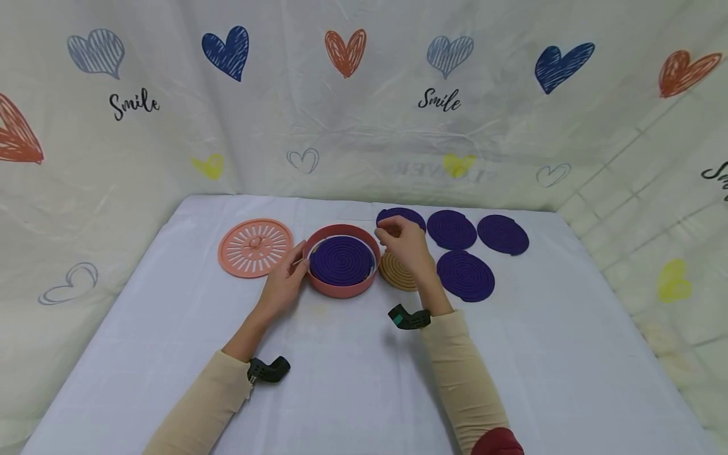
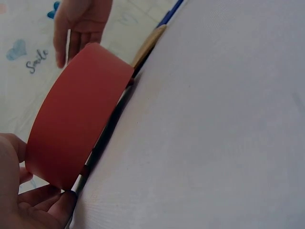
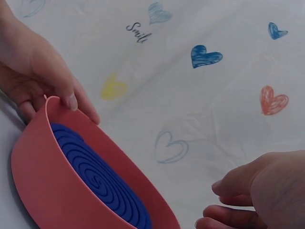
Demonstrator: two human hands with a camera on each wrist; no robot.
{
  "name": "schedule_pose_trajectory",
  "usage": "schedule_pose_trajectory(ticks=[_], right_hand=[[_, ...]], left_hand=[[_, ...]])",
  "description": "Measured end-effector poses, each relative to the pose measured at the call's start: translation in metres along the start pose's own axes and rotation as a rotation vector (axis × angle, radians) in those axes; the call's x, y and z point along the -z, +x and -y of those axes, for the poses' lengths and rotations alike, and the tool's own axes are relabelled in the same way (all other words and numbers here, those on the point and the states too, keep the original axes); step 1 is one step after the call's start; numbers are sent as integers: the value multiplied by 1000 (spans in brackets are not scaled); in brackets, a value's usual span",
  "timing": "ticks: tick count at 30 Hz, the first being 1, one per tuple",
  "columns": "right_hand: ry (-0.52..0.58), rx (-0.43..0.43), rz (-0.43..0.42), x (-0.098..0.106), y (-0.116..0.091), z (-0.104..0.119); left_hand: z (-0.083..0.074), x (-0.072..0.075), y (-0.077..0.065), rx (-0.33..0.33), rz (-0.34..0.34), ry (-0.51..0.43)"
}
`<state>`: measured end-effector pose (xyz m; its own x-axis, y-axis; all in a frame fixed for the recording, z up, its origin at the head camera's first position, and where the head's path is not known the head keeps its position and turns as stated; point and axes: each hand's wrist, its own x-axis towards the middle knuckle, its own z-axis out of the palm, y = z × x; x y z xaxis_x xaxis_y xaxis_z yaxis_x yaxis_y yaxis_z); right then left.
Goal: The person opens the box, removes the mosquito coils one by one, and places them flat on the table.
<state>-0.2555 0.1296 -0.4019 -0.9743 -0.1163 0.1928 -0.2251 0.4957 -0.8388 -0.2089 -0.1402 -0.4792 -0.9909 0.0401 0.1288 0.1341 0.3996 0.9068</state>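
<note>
A round, coral-red mosquito coil holder (image 1: pixel 341 292) stands on the table, with a purple-blue mosquito coil (image 1: pixel 342 260) lying flat inside. At its left side, my left hand (image 1: pixel 283 283) grips the wall, thumb over the rim in the right wrist view. My right hand (image 1: pixel 407 245) hovers just beyond the right rim, fingers loosely bent and nothing between them. Beneath that hand lies a tan coil (image 1: pixel 396 273), partly covered by it. In the left wrist view the holder (image 2: pixel 78 114) appears side-on, its contents hidden.
A coral slotted lid (image 1: pixel 256 248) lies left of the holder. To the right are several purple coils, among them one at the front (image 1: pixel 466 276) and one at the far right (image 1: pixel 503 234). White cloth covers the table (image 1: pixel 341 379); a printed curtain hangs behind.
</note>
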Motion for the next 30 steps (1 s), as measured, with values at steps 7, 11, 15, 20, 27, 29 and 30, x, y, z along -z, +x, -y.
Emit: schedule_pose_trajectory(ticks=[7, 11, 15, 20, 27, 29, 30], right_hand=[[-64, 2, 13, -9, -2, 4], [-87, 5, 16, -14, -3, 4], [-128, 14, 29, -18, -4, 6], [-166, 55, 33, -25, -5, 5], [-219, 59, 53, -31, -6, 5], [-239, 55, 66, -33, -6, 7], [-250, 51, 74, -34, -6, 8]], left_hand=[[0, 1, 0, -3, 8, -7], [-1, 1, 0, -10, 12, -22], [-2, 1, 0, -12, 11, -27], [-2, 1, -1, -3, 8, -25], [-12, 3, -3, 5, 27, -56], [-22, 5, -6, 13, 37, -61], [-28, 7, -8, 16, 42, -61]])
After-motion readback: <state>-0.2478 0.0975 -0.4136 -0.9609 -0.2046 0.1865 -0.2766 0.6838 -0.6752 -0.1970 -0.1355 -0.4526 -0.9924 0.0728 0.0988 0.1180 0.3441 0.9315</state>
